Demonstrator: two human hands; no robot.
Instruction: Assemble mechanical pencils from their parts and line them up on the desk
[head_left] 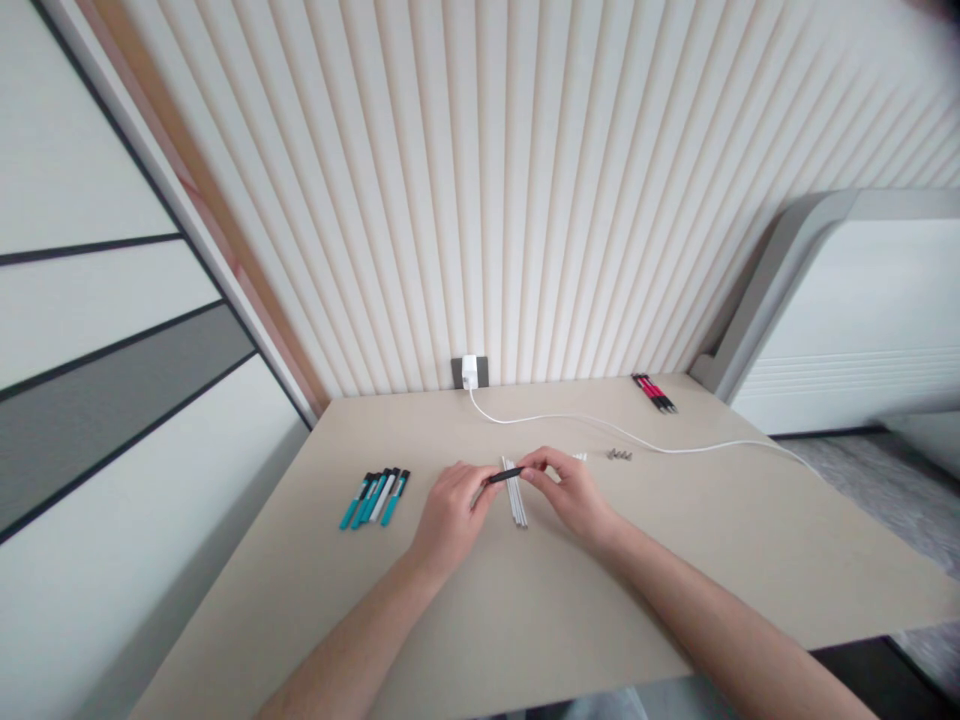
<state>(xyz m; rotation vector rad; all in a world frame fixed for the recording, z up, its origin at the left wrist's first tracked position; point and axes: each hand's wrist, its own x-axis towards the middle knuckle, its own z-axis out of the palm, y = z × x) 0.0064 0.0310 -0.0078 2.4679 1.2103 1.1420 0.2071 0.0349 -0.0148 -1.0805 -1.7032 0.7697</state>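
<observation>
A short black pen part (pixel 505 475) is held level between my two hands. My left hand (pixel 455 510) pinches its left end with thumb and fingers. At the other end, my right hand (pixel 568 492) is closed on it the same way. Several thin white pen refills (pixel 517 508) lie side by side on the table beneath the black part, their upper portion partly covered by it. Just beyond my right hand are small white pieces (pixel 580 457), partly hidden. Farther right sit several small metallic pieces (pixel 619 455), too small to name surely.
On the left of the beige table (pixel 450 640) lie several teal, black and white pen barrels (pixel 375 498). Several red-and-black pens (pixel 654 393) rest at the back right. A white cable (pixel 600 424) runs from a plugged-in charger (pixel 469 372) across the back, over the right edge.
</observation>
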